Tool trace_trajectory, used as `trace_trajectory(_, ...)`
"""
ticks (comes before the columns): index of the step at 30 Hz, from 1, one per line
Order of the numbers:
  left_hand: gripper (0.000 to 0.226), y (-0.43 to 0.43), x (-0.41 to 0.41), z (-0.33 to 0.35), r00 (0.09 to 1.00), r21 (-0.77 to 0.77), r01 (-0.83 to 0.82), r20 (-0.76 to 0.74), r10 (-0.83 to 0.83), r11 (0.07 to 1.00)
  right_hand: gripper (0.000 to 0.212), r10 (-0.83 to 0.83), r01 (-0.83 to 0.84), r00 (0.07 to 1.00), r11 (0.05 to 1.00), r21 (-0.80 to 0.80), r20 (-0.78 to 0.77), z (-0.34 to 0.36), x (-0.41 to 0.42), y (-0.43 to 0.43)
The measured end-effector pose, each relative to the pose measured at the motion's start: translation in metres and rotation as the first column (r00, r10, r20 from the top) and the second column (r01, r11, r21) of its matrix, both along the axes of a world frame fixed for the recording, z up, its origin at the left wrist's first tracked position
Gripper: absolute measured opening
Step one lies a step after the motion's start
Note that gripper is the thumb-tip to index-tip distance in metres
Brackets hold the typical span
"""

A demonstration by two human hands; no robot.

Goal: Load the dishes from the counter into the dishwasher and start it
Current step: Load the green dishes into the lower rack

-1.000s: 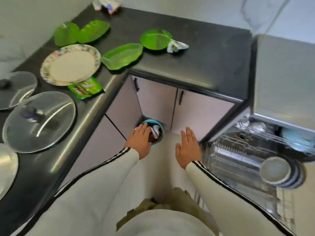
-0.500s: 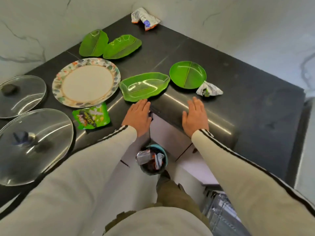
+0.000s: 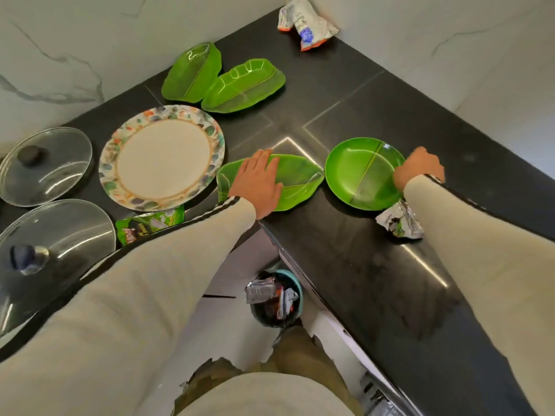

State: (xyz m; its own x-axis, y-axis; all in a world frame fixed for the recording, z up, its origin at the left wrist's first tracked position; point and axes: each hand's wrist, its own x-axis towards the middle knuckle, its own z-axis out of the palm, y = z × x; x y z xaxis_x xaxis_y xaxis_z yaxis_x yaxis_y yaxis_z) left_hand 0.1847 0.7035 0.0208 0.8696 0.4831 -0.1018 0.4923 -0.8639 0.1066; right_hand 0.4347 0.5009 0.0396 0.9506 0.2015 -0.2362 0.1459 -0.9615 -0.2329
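My left hand [image 3: 256,183] lies flat on the near leaf dish [image 3: 301,178], fingers straight and spread over its left half, gripping nothing. My right hand [image 3: 419,169] is at the right rim of the round green plate [image 3: 359,172], fingers curled downward and hidden behind the knuckles, so I can't tell whether they have hold of the rim. Both dishes sit on the black counter [image 3: 360,265] near its inner corner, the leaf dish just left of the round plate. Left of the leaf dish is the patterned plate [image 3: 162,157], with a green wrapper [image 3: 150,225] at its near edge. Two more leaf dishes [image 3: 192,73] [image 3: 243,85] lie behind, touching each other. Two glass lids [image 3: 45,169] [image 3: 54,244] rest at the far left. A crumpled silver wrapper [image 3: 399,222] sits beside my right sleeve, another wrapper [image 3: 306,24] lies in the back corner, and a bin [image 3: 274,298] full of rubbish stands on the floor below.
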Motion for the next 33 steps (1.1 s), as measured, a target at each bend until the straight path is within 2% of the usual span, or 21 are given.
trace_trajectory(4,0.064,0.009,-0.003,-0.004,1.0,-0.002,-0.031,-0.004,0.031,1.0,0.027,-0.038,0.039,0.999,0.999,0.039,-0.032,0.0,0.014,0.008)
trace_trajectory(8,0.066,0.011,-0.014,-0.008,0.997,-0.006,-0.072,-0.024,0.072,0.997,0.031,-0.107,0.121,0.99,0.979,0.166,-0.095,0.005,0.016,0.009)
trace_trajectory(12,0.064,0.011,-0.029,-0.006,0.988,0.003,-0.155,0.003,0.155,0.988,0.033,-0.188,0.2,0.98,0.938,0.283,-0.069,0.016,0.012,0.0)
trace_trajectory(14,0.064,0.008,-0.039,-0.005,0.999,0.051,-0.033,0.017,0.032,0.998,0.033,-0.239,0.244,0.969,0.912,0.329,-0.056,0.025,0.007,-0.006)
trace_trajectory(17,0.063,0.002,-0.052,-0.007,0.982,0.091,0.187,-0.047,-0.184,0.978,0.032,-0.305,0.297,0.951,0.87,0.393,-0.044,0.037,-0.005,-0.015)
trace_trajectory(22,0.014,-0.017,-0.052,0.003,0.956,0.112,0.291,-0.081,-0.283,0.95,0.032,-0.348,0.318,0.937,0.809,0.493,-0.033,0.054,-0.036,-0.031)
trace_trajectory(29,0.016,-0.042,-0.08,0.038,0.943,0.186,0.333,-0.057,-0.328,0.925,0.028,-0.429,0.357,0.903,0.748,0.559,-0.002,0.06,-0.137,-0.074)
trace_trajectory(33,0.02,-0.077,-0.125,0.035,0.912,0.2,0.41,-0.071,-0.404,0.89,0.029,-0.558,0.47,0.829,0.666,0.579,-0.031,0.045,-0.236,-0.109)
